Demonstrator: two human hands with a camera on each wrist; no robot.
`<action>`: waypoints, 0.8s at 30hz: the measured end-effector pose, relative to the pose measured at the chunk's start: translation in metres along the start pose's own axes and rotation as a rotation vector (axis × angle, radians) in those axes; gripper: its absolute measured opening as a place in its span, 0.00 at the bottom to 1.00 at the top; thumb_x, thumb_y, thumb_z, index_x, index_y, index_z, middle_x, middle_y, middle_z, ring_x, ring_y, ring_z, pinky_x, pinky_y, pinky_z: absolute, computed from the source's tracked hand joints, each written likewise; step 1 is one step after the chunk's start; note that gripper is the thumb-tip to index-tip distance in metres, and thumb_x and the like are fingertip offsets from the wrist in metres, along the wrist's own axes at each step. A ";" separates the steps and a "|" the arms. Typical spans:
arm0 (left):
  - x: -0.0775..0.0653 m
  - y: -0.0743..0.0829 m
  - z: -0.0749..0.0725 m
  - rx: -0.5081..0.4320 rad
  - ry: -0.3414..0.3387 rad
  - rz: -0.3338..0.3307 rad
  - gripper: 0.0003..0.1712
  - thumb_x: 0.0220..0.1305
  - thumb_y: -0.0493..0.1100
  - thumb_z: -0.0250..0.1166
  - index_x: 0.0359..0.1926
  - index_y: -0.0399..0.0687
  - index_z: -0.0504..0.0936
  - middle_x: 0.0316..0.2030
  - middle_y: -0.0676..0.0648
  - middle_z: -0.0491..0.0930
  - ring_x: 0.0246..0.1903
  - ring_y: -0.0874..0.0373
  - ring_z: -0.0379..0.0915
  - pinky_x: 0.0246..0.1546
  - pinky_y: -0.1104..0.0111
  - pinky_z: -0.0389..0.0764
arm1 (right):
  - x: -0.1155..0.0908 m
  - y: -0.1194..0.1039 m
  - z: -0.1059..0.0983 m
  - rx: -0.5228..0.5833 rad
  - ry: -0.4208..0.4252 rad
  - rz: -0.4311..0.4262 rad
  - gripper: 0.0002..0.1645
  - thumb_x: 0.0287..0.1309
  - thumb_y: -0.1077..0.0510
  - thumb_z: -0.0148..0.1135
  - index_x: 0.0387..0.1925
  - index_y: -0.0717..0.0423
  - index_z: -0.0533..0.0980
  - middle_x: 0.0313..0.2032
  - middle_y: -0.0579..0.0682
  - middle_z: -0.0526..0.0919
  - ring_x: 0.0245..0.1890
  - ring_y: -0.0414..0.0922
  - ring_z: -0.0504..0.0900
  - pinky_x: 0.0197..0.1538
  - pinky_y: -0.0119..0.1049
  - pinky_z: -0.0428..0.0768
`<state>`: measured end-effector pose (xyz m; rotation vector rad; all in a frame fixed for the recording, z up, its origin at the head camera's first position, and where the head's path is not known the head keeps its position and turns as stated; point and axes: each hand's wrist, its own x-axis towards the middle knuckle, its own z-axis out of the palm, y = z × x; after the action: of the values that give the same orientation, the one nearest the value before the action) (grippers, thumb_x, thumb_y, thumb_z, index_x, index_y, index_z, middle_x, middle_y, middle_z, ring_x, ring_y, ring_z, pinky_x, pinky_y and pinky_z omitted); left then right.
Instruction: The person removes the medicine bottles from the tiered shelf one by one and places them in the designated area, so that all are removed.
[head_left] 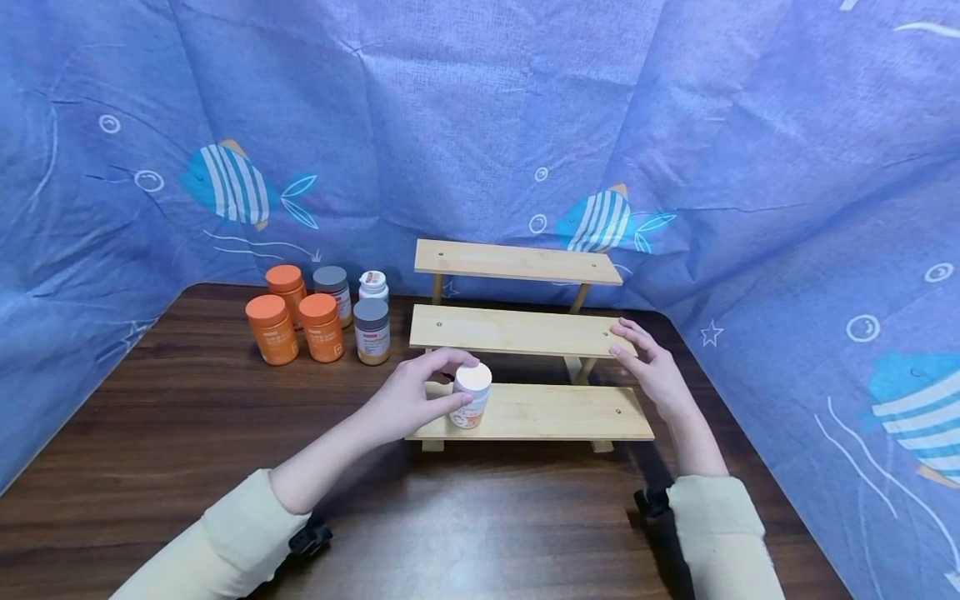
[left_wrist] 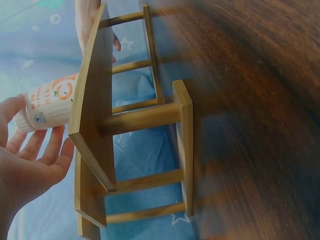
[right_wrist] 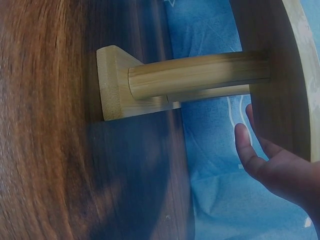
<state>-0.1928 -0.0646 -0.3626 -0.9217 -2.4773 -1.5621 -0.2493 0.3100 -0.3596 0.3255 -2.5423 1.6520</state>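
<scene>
My left hand (head_left: 420,396) holds a small white bottle (head_left: 472,398) with a white cap, thumb on the near side and fingers behind. The bottle is upright over the left end of the lowest shelf (head_left: 555,412) of a light wooden three-step rack. Its orange fruit print shows in the left wrist view, beside the shelf board (left_wrist: 92,100). My right hand (head_left: 656,367) is at the right end of the middle shelf (head_left: 517,331), fingertips overlapping the board, fingers loosely bent and nothing between them. In the right wrist view, thumb and fingers (right_wrist: 250,157) appear spread beyond a board.
Left of the rack stand several bottles: orange ones (head_left: 272,331), grey-capped ones (head_left: 372,332) and a white one (head_left: 373,286). The top shelf (head_left: 517,262) is nearest the blue fish-print cloth (head_left: 465,125) behind. Everything stands on a dark wooden table (head_left: 480,508).
</scene>
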 end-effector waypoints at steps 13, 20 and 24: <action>-0.013 0.012 -0.013 0.010 0.021 -0.046 0.21 0.58 0.48 0.68 0.53 0.61 0.76 0.48 0.57 0.79 0.47 0.58 0.76 0.49 0.54 0.77 | 0.000 -0.001 0.000 0.003 -0.005 -0.005 0.31 0.65 0.57 0.56 0.64 0.69 0.63 0.71 0.59 0.53 0.46 0.25 0.72 0.37 0.24 0.78; -0.021 0.015 -0.024 0.055 0.051 -0.012 0.21 0.59 0.47 0.68 0.53 0.59 0.76 0.47 0.57 0.79 0.44 0.61 0.75 0.47 0.56 0.78 | 0.000 -0.001 -0.001 -0.006 -0.005 -0.009 0.31 0.64 0.57 0.57 0.64 0.69 0.63 0.71 0.56 0.55 0.45 0.24 0.73 0.37 0.24 0.77; -0.024 0.016 -0.030 0.038 0.061 -0.001 0.21 0.58 0.45 0.68 0.52 0.56 0.76 0.47 0.55 0.79 0.43 0.61 0.76 0.46 0.61 0.79 | 0.001 -0.001 -0.001 -0.007 -0.004 -0.010 0.31 0.64 0.57 0.57 0.63 0.69 0.64 0.71 0.56 0.55 0.45 0.24 0.73 0.37 0.23 0.77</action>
<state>-0.1721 -0.0957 -0.3449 -0.8545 -2.4573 -1.5148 -0.2496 0.3104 -0.3583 0.3408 -2.5446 1.6397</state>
